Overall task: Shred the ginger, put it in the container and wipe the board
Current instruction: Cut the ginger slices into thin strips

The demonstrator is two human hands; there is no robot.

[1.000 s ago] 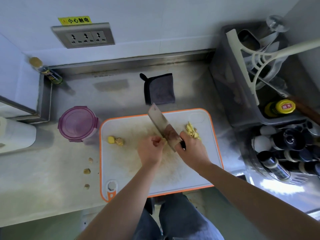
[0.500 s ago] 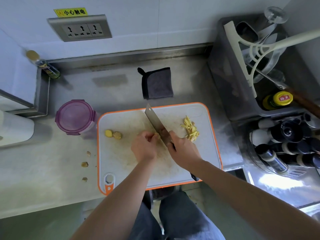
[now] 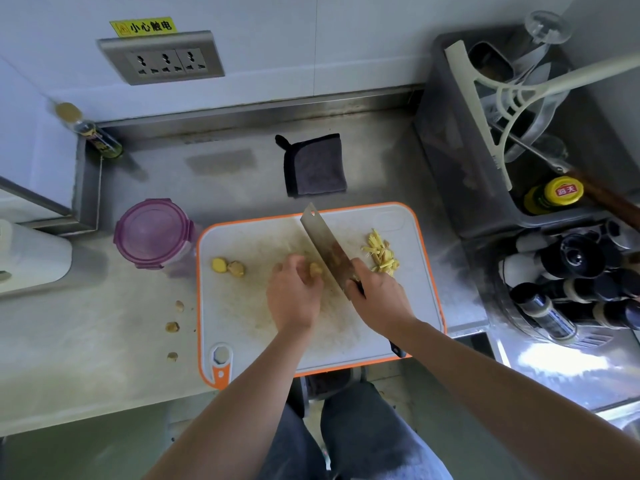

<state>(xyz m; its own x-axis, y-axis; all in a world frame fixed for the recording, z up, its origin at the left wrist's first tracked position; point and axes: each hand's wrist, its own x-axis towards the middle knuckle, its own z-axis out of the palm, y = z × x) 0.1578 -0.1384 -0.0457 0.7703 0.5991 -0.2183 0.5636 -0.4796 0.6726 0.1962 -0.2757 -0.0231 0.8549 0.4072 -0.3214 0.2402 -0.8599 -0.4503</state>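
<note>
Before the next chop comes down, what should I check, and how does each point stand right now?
1. Grip on the knife: ok. The right hand grips the cleaver.
2. Ginger steadied: ok. The left hand holds the ginger piece on the cutting board, left of the blade.
3. Fingertips clear of the edge: cannot tell; they sit close beside the blade.
4. Cut pile out of the way: ok. The ginger shreds lie right of the blade, apart from it.
5. Container ready for shreds: not ok, its purple lid is on.
6. Grey cloth at hand for wiping: ok, it lies behind the board.
</note>
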